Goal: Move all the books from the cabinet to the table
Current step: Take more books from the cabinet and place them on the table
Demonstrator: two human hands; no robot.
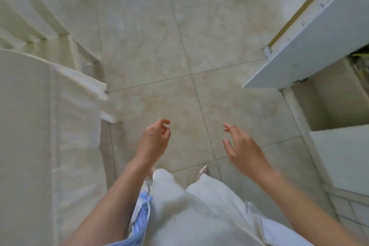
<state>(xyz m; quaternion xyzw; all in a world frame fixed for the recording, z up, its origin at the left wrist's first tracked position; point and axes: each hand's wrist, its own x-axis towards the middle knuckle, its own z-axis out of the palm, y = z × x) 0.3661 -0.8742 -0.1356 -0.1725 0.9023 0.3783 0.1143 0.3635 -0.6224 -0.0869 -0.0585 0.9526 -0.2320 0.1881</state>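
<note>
Head view looks down at a tiled floor (179, 46). A cloth-draped worktop (30, 126) lies to your left, an open white cabinet door (311, 42) to your right; books are not visible. Your left hand (153, 142) and right hand (243, 146) hover empty, each grip loosely spread.

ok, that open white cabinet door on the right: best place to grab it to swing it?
Take the cabinet door by its free near edge, the corner nearest the floor seam, with the right hand coming from the left. That edge juts out over the floor with nothing beside it; no handle shows. Both hands are empty, the left hand included.
</note>
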